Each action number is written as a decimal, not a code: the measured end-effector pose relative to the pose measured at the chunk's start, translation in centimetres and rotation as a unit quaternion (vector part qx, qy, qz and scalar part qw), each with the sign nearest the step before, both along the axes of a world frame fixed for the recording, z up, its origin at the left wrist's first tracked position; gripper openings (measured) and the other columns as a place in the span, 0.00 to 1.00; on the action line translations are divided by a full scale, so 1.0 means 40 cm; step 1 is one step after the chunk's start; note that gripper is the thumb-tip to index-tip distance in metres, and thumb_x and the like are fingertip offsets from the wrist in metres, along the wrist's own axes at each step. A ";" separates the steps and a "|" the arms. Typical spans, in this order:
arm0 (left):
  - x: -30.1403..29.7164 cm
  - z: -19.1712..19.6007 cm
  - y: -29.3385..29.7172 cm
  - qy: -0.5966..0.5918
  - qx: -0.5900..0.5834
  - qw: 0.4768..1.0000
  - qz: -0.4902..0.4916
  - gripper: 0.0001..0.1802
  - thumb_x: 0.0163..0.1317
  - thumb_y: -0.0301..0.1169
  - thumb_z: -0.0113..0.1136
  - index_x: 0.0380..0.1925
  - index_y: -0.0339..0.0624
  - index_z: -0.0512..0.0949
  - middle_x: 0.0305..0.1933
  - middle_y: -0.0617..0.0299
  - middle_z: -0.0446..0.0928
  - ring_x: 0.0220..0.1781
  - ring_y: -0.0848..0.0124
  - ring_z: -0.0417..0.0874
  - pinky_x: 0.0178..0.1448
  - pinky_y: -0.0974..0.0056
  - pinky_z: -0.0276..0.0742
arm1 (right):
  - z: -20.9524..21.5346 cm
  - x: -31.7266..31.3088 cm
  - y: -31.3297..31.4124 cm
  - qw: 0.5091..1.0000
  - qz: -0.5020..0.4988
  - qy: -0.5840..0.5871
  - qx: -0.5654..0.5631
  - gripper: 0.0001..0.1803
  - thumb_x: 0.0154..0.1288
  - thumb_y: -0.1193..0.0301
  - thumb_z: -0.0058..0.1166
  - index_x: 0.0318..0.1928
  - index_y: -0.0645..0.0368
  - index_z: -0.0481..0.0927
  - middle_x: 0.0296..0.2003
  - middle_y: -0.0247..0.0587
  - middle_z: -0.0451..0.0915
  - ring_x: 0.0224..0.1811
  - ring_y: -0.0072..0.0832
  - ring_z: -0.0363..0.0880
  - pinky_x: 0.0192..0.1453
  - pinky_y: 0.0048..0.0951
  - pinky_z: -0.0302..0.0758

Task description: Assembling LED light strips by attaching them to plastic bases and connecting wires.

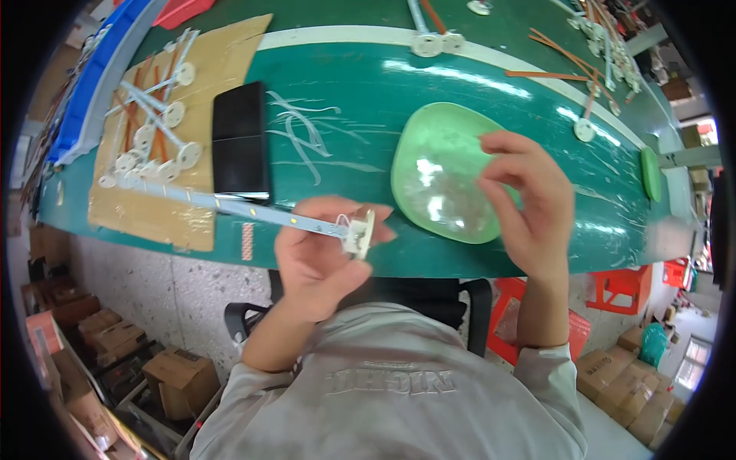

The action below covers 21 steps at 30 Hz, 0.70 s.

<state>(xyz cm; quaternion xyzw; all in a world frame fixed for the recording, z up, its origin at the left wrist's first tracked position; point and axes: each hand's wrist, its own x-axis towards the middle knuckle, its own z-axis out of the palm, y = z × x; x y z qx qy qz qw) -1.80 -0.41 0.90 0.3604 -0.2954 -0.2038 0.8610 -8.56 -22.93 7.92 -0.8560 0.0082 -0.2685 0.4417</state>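
Behind the right hand (538, 207) sits a part-hidden bowl (445, 172).

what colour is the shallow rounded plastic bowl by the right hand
Light green: the bowl shows best in the head view.

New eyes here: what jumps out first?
Likely the light green bowl on the green table, the right hand at its right edge. Then the pale strip in the left hand. At left, pale and orange strips lie heaped on cardboard.
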 end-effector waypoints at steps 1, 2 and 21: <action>-0.008 0.005 -0.009 0.019 -0.030 0.999 -0.002 0.31 0.53 0.19 0.65 0.58 0.34 0.65 0.58 0.41 0.73 0.56 0.55 0.79 0.59 0.53 0.76 | 0.004 -0.014 0.025 0.998 -0.035 -0.041 0.045 0.05 0.54 0.87 0.55 0.31 0.68 0.78 0.36 0.48 0.80 0.31 0.30 0.81 0.35 0.25 0.77; -0.015 0.009 -0.016 0.015 -0.028 0.999 0.020 0.34 0.53 0.20 0.65 0.60 0.35 0.63 0.58 0.43 0.74 0.57 0.55 0.79 0.60 0.56 0.75 | 0.010 -0.034 0.061 0.997 -0.029 -0.044 0.058 0.05 0.54 0.87 0.55 0.31 0.68 0.78 0.36 0.48 0.80 0.31 0.30 0.81 0.35 0.25 0.77; -0.072 0.037 0.005 -0.044 0.071 0.996 -0.017 0.40 0.54 0.35 0.72 0.62 0.28 0.64 0.59 0.41 0.73 0.59 0.51 0.77 0.64 0.48 0.73 | -0.045 -0.059 0.168 0.972 0.113 -0.188 -0.089 0.12 0.43 0.86 0.62 0.33 0.66 0.81 0.30 0.46 0.81 0.26 0.37 0.81 0.27 0.29 0.78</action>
